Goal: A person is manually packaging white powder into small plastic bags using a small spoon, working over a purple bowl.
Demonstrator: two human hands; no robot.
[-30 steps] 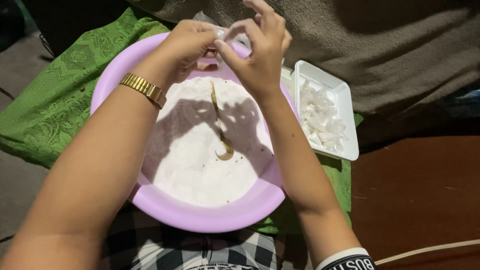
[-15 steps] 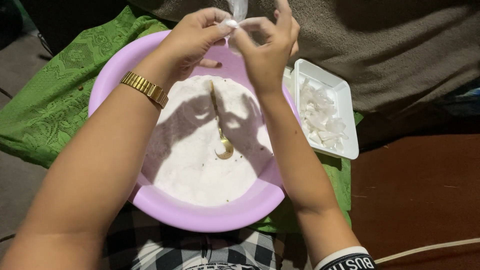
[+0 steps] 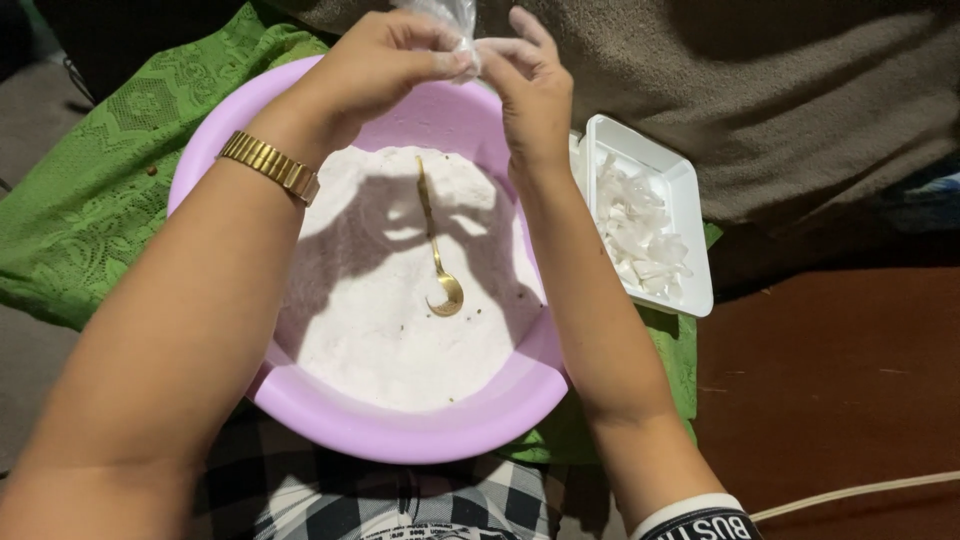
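both my hands, left hand point(image 3: 385, 60) and right hand point(image 3: 530, 90), pinch a small clear plastic bag point(image 3: 447, 18). below them a gold spoon point(image 3: 438, 250) lies in the purple basin point(image 3: 400, 430).

A spoon point(image 3: 440, 250) lies in the basin point(image 3: 400, 430); the tray point(image 3: 690, 200) sits right.

Green lace cloth point(image 3: 90, 210): bears lilac basin point(image 3: 400, 425) at centre; white foam tray point(image 3: 690, 190) at 3 o'clock.
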